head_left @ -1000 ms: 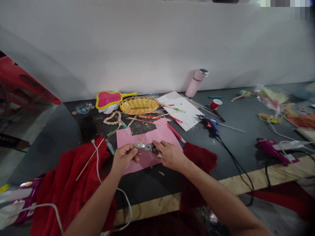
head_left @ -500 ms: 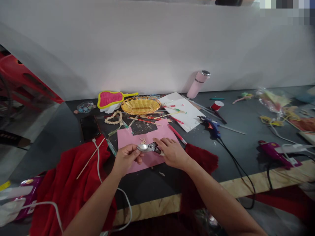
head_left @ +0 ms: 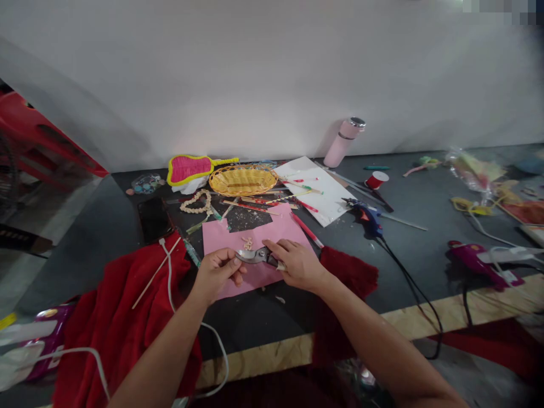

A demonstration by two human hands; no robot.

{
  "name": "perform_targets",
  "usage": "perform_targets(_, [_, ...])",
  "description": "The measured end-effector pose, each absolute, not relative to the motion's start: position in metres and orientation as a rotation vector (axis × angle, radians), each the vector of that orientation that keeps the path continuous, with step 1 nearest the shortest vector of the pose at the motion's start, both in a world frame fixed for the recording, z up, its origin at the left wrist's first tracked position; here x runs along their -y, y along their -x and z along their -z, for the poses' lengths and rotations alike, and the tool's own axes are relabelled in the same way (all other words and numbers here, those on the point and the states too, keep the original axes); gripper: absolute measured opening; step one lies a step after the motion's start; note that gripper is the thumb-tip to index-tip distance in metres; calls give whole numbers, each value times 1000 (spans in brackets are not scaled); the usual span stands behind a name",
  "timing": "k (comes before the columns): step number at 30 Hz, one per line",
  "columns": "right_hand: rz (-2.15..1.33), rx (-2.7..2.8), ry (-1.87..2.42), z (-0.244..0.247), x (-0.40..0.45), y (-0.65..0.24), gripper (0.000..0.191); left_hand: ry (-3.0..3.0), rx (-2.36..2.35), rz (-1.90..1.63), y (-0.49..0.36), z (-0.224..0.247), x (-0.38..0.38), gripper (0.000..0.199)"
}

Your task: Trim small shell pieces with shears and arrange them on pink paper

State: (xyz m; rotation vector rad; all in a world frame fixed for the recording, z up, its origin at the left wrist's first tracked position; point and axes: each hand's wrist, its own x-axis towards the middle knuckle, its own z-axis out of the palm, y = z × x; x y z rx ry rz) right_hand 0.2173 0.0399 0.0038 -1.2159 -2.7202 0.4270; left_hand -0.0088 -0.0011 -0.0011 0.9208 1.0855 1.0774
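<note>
My right hand grips the handles of a pair of metal cutters, whose silver jaws point left. My left hand has its fingertips pinched together right at the jaws; whatever small piece it holds is too small to make out. Both hands hover over a pink paper sheet on the dark table. A little heap of pale cut bits lies on the pink sheet just behind the cutters.
Behind the pink sheet lie coloured sticks, a yellow woven basket, a bead heart, a black phone, white paper. A blue glue gun and a purple one sit right. Red cloth lies left, pink bottle at the wall.
The hands and cutters have stayed almost in place over the pink sheet; only small shifts of the fingers and of the camera show.
</note>
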Motion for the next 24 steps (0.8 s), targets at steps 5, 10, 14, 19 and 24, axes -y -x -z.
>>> perform_targets(5, [-444,2703,1241,-5,-35,-213,53,-850,-1068,-1116,8,-2,0,27])
perform_targets(10, [-388,2702,1334,-9,-31,-211,50,-838,-1049,-1142,7,0,1,23])
perform_targets(14, [-331,2711,1364,-9,-34,-211,47,-834,-1029,-1163,6,2,0,20])
perform_targets(19, [-211,2708,1317,-7,-39,-214,51,-876,-1043,-1182,5,4,-1,16])
perform_targets(24, [-236,2735,1281,-7,-41,-217,61,-939,-1094,-1135,6,3,0,19])
